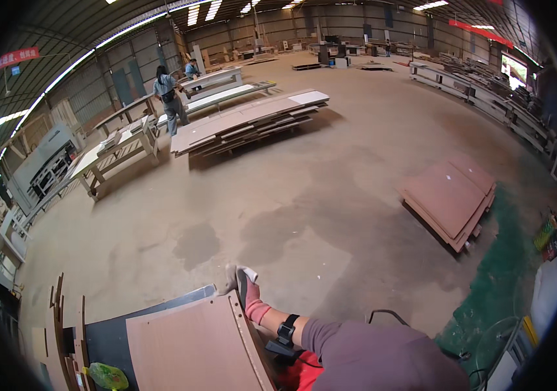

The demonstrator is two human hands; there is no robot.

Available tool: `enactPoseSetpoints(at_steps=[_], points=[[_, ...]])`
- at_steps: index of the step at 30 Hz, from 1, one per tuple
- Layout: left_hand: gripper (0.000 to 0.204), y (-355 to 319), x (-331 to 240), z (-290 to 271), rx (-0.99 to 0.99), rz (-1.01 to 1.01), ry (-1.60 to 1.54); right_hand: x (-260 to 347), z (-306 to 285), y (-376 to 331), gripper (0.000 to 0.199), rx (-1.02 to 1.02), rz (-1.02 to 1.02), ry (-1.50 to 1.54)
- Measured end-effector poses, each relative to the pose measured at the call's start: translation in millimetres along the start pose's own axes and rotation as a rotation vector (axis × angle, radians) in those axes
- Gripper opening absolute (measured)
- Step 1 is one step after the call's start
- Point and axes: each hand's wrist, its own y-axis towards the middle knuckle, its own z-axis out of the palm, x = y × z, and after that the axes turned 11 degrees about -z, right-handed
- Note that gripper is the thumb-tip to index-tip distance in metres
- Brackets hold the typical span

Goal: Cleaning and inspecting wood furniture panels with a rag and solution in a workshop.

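A pinkish-brown wooden panel point(187, 339) lies on a dark board at the lower left. Small holes run along its narrow right edge. My right hand point(251, 293), in a pink and grey glove, is at the panel's far right corner. Its fingers seem closed around that corner, though the fingertips blend with a grey and white patch there. A black strap with a small device point(285, 331) circles my right wrist, below a purple sleeve point(383, 352). My left hand does not show.
Wooden strips point(63, 332) and a green plastic bag point(106, 376) lie at the lower left. Stacked brown boards point(451, 199) stand on the right, near a green floor area point(487, 280). Farther off, a person point(169, 98) stands by a long board stack point(252, 120).
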Motion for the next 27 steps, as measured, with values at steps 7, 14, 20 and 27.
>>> enactPoseSetpoints(at_steps=[7, 14, 20, 27], points=[[0.028, -34.9, 10.8, 2.1, 0.051, 0.042, 0.079, 25.4, 37.6, -38.5, 0.035, -0.302, -0.517, -0.573], [0.028, -36.3, 37.6, 9.9, 0.062, 0.082, 0.140, 60.8, 23.9, -147.5, 0.038, 0.869, -0.582, -1.257], [0.027, -77.7, 96.8, -2.2, 0.140, 0.017, 0.283, 75.1, 11.8, -243.0, 0.045, 1.728, -1.049, -1.353], [0.027, -192.2, 240.7, -99.7, 0.343, -0.147, 0.682, 60.4, 46.1, -145.4, 0.047, 1.328, -1.094, -1.864]])
